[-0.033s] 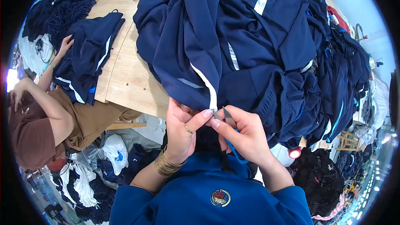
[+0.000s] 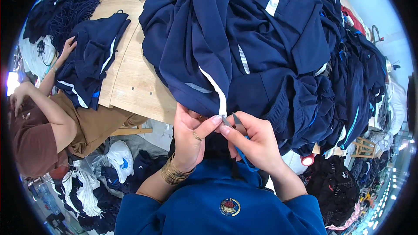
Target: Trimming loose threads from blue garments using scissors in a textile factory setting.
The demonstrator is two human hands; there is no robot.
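My left hand [image 2: 190, 135] is closed on the lower edge of a navy garment [image 2: 187, 52], thumb pressed at the end of its white stripe [image 2: 220, 95]. The garment hangs toward me from a large heap on the table. In my right hand [image 2: 257, 141] is a pair of thread snips [image 2: 238, 124] with metal blades and a blue part below the palm. The blades are apart, one of them touching or very near the fabric edge beside my left thumb. Fingertips of both hands almost meet there. My fingers hide part of the edge.
The heap of navy garments [image 2: 300, 43] spreads over the wooden table [image 2: 135, 78] and its right side. At left, a co-worker's hand [image 2: 69, 48] rests on another navy garment [image 2: 89, 56]. Bags and cloth piles [image 2: 119, 159] lie below left; a dark pile [image 2: 333, 178] stands below right.
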